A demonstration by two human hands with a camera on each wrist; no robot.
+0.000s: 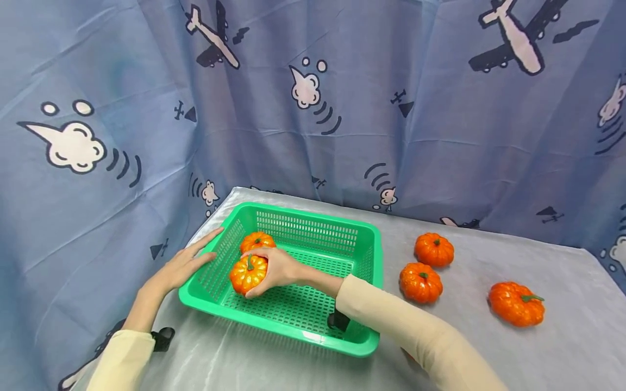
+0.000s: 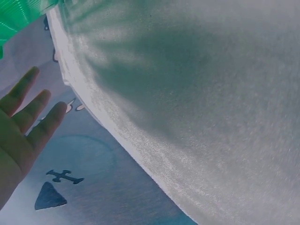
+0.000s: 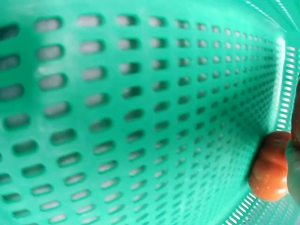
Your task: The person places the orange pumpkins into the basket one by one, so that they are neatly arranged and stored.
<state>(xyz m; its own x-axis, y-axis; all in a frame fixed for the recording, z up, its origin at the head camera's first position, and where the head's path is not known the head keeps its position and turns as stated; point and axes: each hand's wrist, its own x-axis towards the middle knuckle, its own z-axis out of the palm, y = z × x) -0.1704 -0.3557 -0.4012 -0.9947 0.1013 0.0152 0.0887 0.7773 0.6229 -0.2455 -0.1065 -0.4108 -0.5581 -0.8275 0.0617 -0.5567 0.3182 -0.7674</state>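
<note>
My right hand (image 1: 280, 267) grips a small orange pumpkin (image 1: 248, 276) inside the green plastic basket (image 1: 377, 255), thumb on the near side and fingers over the far side. A second pumpkin (image 1: 257, 240) sits just behind it, by the basket's left wall. My left hand (image 1: 180, 267) lies with straight, spread fingers at the left rim. The left wrist view has the same hand (image 2: 21, 136) at its left edge, with nothing held. In the right wrist view a pumpkin (image 3: 269, 171) shows at the right beside part of my hand.
To the right of the basket, two pumpkins (image 1: 434, 250) (image 1: 421, 283) lie close together. Another pumpkin (image 1: 515, 304) lies farther right on the grey tablecloth (image 1: 469, 347). A sliver of orange shows under my right sleeve. A blue patterned curtain (image 1: 352, 163) hangs behind the table.
</note>
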